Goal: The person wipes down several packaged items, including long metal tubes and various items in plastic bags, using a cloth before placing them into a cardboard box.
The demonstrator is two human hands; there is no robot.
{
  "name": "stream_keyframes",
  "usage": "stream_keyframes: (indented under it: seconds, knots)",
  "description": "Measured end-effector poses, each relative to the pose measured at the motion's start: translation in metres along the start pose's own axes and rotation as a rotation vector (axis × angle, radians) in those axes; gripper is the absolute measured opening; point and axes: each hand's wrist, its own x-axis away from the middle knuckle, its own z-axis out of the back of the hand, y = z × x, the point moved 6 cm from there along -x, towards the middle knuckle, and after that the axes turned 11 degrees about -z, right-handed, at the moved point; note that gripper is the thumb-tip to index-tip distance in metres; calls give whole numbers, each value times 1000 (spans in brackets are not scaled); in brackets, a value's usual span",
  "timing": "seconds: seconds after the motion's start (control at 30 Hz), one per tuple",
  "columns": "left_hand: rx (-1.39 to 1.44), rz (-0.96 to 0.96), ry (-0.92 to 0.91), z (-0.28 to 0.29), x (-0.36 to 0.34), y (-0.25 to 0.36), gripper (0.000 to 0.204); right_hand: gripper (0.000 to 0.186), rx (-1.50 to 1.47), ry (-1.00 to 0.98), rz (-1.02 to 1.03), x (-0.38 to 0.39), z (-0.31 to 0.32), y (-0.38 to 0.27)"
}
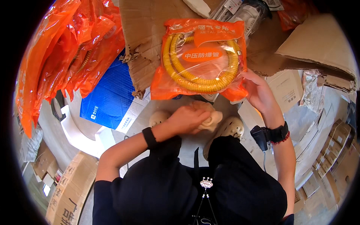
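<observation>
A clear and orange plastic bag with a coiled yellow corrugated hose (176, 69) inside is in front of me, over the brown cardboard. My right hand (258, 90) grips the bag's lower right edge between thumb and fingers. Closer to my body, my left hand (191, 118) is closed around a crumpled beige cloth (212, 120), just below the bag and above my shoes. Its fingers are partly hidden by the back of the hand.
More orange bags of hoses (75, 48) are piled at the far left, beside a blue and white padded mailer (108, 93). Torn cardboard flaps (322, 45) spread at the far right. Clear-bagged fittings (247, 15) lie behind the hose bag. Cardboard boxes (71, 187) stand at the lower left.
</observation>
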Motion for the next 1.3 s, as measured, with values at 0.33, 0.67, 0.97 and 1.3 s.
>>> stream_keyframes:
  seconds: [0.33, 0.67, 0.97, 1.3]
  knots:
    - [-184, 91, 222, 74, -3, -13, 36, 36, 96, 39, -128, -7, -4, 22]
    - [-439, 0, 203, 37, -15, -12, 25, 43, 35, -16, -158, -7, -8, 16]
    - [-513, 256, 385, 113, 36, -18, 42, 45, -67, -88, -113, -5, -30, 4]
    - [-312, 69, 461, 133, 40, 12, 44, 41, -72, -90, -123, -8, -22, 7]
